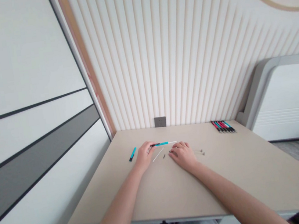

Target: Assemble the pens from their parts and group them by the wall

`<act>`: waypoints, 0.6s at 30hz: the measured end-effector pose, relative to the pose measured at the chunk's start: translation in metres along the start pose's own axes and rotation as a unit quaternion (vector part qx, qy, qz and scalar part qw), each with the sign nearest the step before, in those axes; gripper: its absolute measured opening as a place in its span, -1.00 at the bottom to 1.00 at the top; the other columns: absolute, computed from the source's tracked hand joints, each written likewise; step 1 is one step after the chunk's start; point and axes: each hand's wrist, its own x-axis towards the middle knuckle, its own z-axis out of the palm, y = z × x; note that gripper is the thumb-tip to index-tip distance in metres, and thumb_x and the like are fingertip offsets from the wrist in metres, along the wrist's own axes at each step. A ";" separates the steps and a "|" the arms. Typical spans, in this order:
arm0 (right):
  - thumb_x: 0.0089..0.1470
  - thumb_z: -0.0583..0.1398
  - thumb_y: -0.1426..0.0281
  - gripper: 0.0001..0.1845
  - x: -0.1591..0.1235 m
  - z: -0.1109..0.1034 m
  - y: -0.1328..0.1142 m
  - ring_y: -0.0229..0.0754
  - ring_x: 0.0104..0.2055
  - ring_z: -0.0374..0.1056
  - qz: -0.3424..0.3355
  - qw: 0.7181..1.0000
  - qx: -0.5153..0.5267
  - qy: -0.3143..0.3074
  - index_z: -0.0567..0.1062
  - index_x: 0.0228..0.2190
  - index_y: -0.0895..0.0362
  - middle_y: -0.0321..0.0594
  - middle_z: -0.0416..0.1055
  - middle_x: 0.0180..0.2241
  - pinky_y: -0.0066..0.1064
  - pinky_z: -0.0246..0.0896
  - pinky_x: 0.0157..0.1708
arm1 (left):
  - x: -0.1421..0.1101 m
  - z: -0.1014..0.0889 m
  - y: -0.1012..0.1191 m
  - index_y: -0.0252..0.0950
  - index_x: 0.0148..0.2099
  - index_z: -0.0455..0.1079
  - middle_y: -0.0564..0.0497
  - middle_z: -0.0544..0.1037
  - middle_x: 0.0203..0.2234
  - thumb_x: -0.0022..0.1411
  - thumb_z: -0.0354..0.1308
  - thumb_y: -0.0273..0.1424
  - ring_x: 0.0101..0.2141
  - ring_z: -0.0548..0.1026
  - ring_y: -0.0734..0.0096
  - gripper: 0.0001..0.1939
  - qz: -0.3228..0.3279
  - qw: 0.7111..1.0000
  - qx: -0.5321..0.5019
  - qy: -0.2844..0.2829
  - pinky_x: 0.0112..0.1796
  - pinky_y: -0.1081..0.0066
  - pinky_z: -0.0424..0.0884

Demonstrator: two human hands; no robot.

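Observation:
My left hand (144, 155) is closed around the dark end of a blue pen barrel (161, 144), held nearly level just above the table. A thin white refill (172, 142) sticks out of its right end. My right hand (182, 153) rests on the table with fingers curled down; a tiny dark piece shows at its fingertips, too small to name. Between the hands lie a loose white refill (158, 154) and a small dark spring-like piece (164, 156). Another blue pen barrel (132, 154) with a dark end lies left of my left hand.
Right of my right hand lie small grey pieces with wider ends (203, 153). A row of several red, blue and black pens (224, 126) sits at the table's (174, 190) back right. A dark wall socket (160, 122) is behind the table, and a white cabinet (90, 164) stands left.

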 end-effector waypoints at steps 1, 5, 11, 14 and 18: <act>0.22 0.17 0.26 -0.77 0.000 0.000 -0.001 -0.01 -0.07 0.31 -0.001 1.000 0.003 -0.003 0.61 -0.33 0.03 -0.13 0.53 -0.18 -0.17 0.06 -0.05 | 0.000 0.000 0.000 -0.25 -0.17 0.48 -0.04 0.57 -0.26 0.31 0.10 -0.41 -0.20 0.52 0.28 -0.87 0.001 1.000 0.000 -0.001 -0.15 0.32 0.43; 0.25 0.14 0.33 -0.77 0.000 -0.002 -0.002 -0.04 -0.06 0.33 -0.007 1.000 0.028 -0.005 0.60 -0.35 0.02 -0.19 0.56 -0.20 -0.16 0.00 -0.01 | -0.001 -0.001 0.001 -0.24 -0.16 0.48 -0.04 0.57 -0.25 0.31 0.10 -0.41 -0.21 0.52 0.28 -0.87 0.010 1.000 -0.002 -0.001 -0.17 0.33 0.42; 0.29 0.08 0.30 -0.72 -0.002 -0.014 0.025 -0.07 -0.18 0.42 0.008 0.996 0.092 0.013 0.57 -0.33 0.05 -0.19 0.59 -0.29 -0.17 0.07 -0.05 | 0.000 -0.003 0.001 -0.24 -0.14 0.46 -0.03 0.55 -0.26 0.33 0.08 -0.42 -0.21 0.51 0.30 -0.86 0.023 1.000 -0.002 0.008 -0.16 0.33 0.42; 0.29 0.06 0.23 -0.68 -0.003 -0.024 0.048 -0.06 -0.20 0.45 0.031 0.991 0.128 0.038 0.56 -0.31 0.07 -0.17 0.59 -0.27 -0.17 0.14 -0.08 | -0.001 -0.002 0.000 -0.24 -0.15 0.46 -0.03 0.54 -0.27 0.33 0.09 -0.44 -0.21 0.51 0.30 -0.88 0.029 0.999 -0.001 0.013 -0.16 0.33 0.42; 0.27 0.08 0.17 -0.68 -0.005 -0.034 0.060 -0.08 -0.21 0.46 0.032 0.983 0.173 0.052 0.55 -0.33 0.05 -0.19 0.59 -0.28 -0.24 0.24 -0.14 | -0.001 -0.001 -0.001 -0.25 -0.16 0.46 -0.03 0.54 -0.28 0.32 0.10 -0.45 -0.22 0.50 0.31 -0.89 0.038 0.999 -0.002 0.013 -0.15 0.33 0.42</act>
